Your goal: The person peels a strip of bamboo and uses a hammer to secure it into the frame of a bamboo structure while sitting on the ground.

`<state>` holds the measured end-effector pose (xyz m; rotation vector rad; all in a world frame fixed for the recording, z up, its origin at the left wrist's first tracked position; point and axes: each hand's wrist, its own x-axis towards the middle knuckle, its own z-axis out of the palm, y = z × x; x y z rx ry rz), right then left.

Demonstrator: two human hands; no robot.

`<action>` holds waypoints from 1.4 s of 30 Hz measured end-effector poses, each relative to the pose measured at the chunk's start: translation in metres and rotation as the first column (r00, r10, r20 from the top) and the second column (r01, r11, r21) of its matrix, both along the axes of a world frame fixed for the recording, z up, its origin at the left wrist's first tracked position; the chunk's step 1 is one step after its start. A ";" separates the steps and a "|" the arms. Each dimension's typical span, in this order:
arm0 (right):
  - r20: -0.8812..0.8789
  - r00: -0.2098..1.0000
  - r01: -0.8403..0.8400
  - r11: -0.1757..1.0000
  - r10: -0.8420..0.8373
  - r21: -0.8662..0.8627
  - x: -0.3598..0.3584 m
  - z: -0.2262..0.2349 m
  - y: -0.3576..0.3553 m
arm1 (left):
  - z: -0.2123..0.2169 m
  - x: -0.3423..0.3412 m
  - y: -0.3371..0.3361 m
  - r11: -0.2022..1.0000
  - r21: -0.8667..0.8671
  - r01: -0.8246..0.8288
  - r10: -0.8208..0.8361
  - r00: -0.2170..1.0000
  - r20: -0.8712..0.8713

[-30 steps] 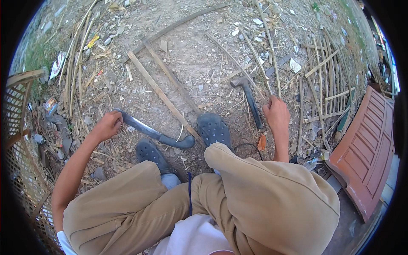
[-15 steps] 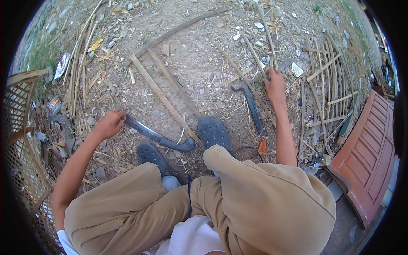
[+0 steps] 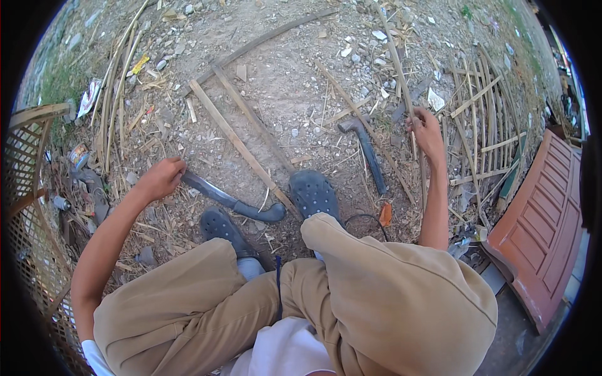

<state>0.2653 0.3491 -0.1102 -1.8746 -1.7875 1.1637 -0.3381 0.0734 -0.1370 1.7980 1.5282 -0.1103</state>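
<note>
My right hand (image 3: 427, 136) is closed around a long thin wooden strip (image 3: 397, 66), which runs away from me past the fingertips and back beneath my wrist. My left hand (image 3: 162, 179) is closed beside the blade end of a machete (image 3: 216, 195); whether its fingers grip the blade or something small is hidden. The machete's dark curved handle points toward my shoes. Between my hands, a second dark-handled tool (image 3: 370, 153) with a bent end lies on the ground next to a thin strip (image 3: 367, 122).
Flat wooden slats (image 3: 235, 141) lie ahead of my clog (image 3: 313, 193). A lattice of strips (image 3: 486, 119) and a reddish-brown panel (image 3: 539, 225) are on the right. A woven lattice piece (image 3: 28, 188) stands at the left. Gravel and litter cover the ground.
My right hand has shifted right and slightly toward me with the strip, which now extends beneath my wrist. The left hand and machete have hardly moved.
</note>
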 end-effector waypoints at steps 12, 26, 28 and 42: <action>-0.304 0.905 -0.309 0.951 0.296 0.007 -0.182 -0.020 -0.062 | -0.001 0.034 0.037 0.950 -0.013 -0.311 0.301 0.908 0.292; 0.165 0.831 -0.551 0.743 0.531 0.380 -0.284 -0.077 -0.076 | 0.009 0.076 0.066 0.968 -0.028 -0.248 0.243 0.912 0.331; 0.215 0.825 -0.561 0.704 0.523 0.435 -0.284 -0.073 -0.082 | 0.004 0.076 0.066 0.966 -0.002 -0.258 0.243 0.908 0.342; 0.331 0.768 -0.636 0.595 0.548 0.491 -0.275 -0.077 -0.093 | 0.005 0.071 0.073 0.963 -0.011 -0.269 0.259 0.915 0.309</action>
